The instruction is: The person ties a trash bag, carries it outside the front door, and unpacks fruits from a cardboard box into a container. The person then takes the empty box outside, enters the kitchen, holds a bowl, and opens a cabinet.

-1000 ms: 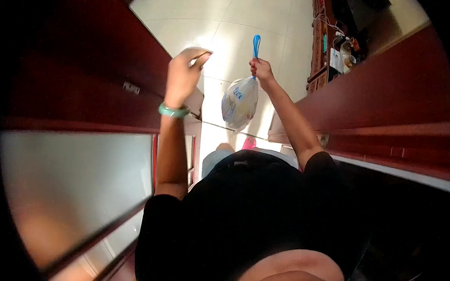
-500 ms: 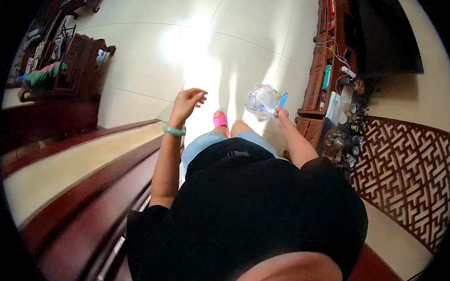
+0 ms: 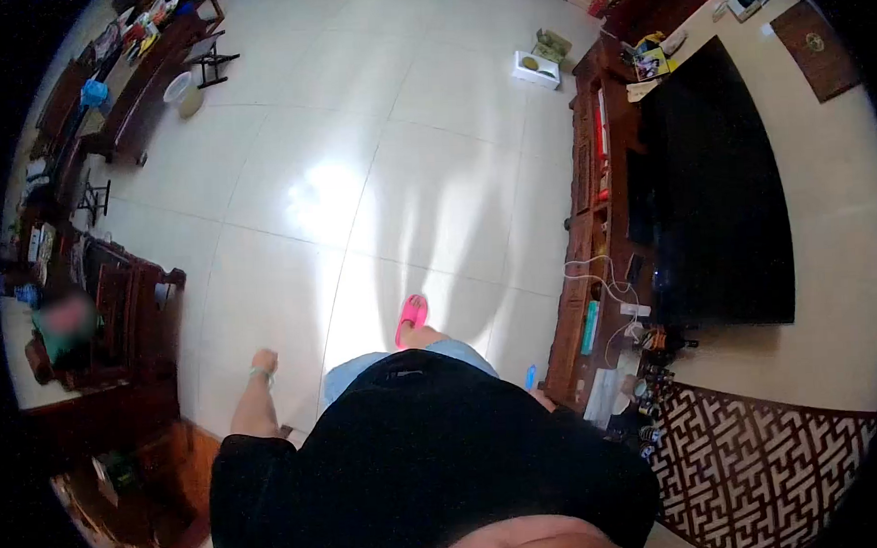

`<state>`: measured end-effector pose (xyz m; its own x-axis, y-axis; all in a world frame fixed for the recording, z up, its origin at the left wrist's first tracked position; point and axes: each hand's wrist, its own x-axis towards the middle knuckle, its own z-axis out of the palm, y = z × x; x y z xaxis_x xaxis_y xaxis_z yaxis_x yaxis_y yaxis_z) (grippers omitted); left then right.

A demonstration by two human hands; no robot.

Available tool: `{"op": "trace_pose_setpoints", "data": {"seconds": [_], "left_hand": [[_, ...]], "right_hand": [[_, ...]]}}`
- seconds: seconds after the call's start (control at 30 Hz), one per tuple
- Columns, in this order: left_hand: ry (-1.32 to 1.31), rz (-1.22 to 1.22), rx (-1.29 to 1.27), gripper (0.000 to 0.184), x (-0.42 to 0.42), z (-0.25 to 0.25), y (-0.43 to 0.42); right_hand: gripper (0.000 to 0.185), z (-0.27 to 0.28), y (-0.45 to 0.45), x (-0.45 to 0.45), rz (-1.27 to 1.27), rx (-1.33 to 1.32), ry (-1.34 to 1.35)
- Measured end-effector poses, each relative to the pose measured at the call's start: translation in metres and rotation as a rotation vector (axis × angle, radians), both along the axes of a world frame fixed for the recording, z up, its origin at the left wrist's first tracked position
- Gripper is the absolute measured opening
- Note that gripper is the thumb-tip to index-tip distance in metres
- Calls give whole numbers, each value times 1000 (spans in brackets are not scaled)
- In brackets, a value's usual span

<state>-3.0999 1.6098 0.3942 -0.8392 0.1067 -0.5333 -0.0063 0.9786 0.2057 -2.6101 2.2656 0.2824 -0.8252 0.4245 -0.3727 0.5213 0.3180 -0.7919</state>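
Note:
My left hand (image 3: 265,360) hangs low at my left side above the tiled floor, small and slightly blurred, so its fingers cannot be made out. A green bangle (image 3: 259,374) is on that wrist. My right hand (image 3: 543,399) is low at my right side, partly hidden by my black shirt (image 3: 435,448). It holds the bag by its blue handle (image 3: 531,377), which sticks up beside the cabinet. The body of the bag is out of sight. A pink slipper (image 3: 412,319) shows on one foot, ahead of my light blue shorts.
A carved wooden cabinet (image 3: 581,211) with cables and small items runs along the right, below a large black television (image 3: 726,196). A white box (image 3: 536,70) sits on the floor farther ahead. Wooden furniture (image 3: 152,81) and a person in green (image 3: 66,330) are at the left.
Both hands have dropped lower beside my body. The plastic bag has gone out of sight, leaving its blue handle showing. My view has moved out of the doorway into the room with the television.

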Motion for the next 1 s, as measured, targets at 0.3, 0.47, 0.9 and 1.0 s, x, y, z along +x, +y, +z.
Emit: {"op": "trace_pose_setpoints", "data": {"seconds": [0.3,0.47,0.9,1.0], "left_hand": [[-400,1355,118,19,-108,52,-16],[-140,1447,400,21,-371,28,75],[219,-817,735,28,-848,273,993],[84,-765,969,34,-894,258,1074]], "right_hand": [[18,99,107,-181,-959,-863,-192],[17,111,194,-317,-1152,-903,13],[13,114,436,-718,-1362,-1391,681],[16,98,496,-812,-1396,-1010,421]]}}
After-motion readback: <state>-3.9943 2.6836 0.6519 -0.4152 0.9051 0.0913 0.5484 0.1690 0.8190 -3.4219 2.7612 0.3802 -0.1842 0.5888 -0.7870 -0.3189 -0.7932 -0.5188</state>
